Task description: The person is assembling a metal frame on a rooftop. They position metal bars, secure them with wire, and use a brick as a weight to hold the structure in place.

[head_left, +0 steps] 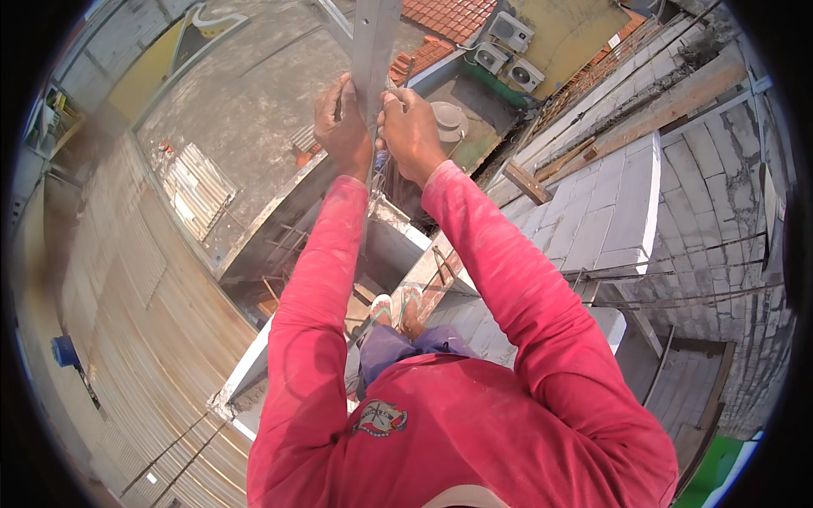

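A silvery metal channel with small holes rises upright in front of me, with a slanting metal piece meeting it near the top. My left hand is closed on the channel's left edge, fingers curled and thumb against it. At the right edge, my right hand is closed in a pinch. Something thin may be between those fingers, but it is too small to make out. Both arms, in red sleeves, reach far out. Thin strands, perhaps wire or string, hang below the hands.
My feet, in sandals, stand high on a narrow ledge. Corrugated roofing spreads at left, beyond it a concrete roof. A pale block wall and a wooden beam are at right. Air-conditioner units sit far off below.
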Available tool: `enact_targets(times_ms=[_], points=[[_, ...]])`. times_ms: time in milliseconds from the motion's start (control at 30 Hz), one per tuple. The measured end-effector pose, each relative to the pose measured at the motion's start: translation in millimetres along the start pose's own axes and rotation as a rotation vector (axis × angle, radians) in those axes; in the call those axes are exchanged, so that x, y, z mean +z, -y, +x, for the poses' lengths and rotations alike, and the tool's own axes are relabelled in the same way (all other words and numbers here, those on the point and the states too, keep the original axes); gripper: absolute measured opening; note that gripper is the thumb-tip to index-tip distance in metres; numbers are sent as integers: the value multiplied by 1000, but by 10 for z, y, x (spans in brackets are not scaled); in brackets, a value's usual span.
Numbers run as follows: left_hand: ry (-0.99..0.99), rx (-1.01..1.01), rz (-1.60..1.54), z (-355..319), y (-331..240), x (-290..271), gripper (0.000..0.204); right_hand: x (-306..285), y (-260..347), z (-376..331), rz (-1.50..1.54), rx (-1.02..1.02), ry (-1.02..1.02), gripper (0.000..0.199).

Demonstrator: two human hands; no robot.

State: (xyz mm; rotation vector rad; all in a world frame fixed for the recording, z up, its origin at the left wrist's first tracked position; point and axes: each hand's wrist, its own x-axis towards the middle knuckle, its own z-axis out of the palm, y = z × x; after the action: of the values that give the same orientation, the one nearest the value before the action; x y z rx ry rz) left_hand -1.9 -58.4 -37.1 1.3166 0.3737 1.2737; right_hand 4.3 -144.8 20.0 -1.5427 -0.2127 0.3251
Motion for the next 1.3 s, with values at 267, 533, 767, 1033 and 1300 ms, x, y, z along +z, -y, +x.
enact_targets(times_ms=[267,533,767,1033,1300], points=[[84,374,239,8,30,-201,18,-49,-116,226,-393,-181,-75,31],[365,509,347,200,-160,-450,25,1,7,126,-433,-190,51,29],[463,629,543,275,-213,-558,23,113,300,-25,-280,-225,110,24],[490,796,749,224,-119,-575,25,-65,175,61,-187,-194,229,22],[724,-196,247,286,-127,-313,48,-138,242,99,-387,-227,217,22]])
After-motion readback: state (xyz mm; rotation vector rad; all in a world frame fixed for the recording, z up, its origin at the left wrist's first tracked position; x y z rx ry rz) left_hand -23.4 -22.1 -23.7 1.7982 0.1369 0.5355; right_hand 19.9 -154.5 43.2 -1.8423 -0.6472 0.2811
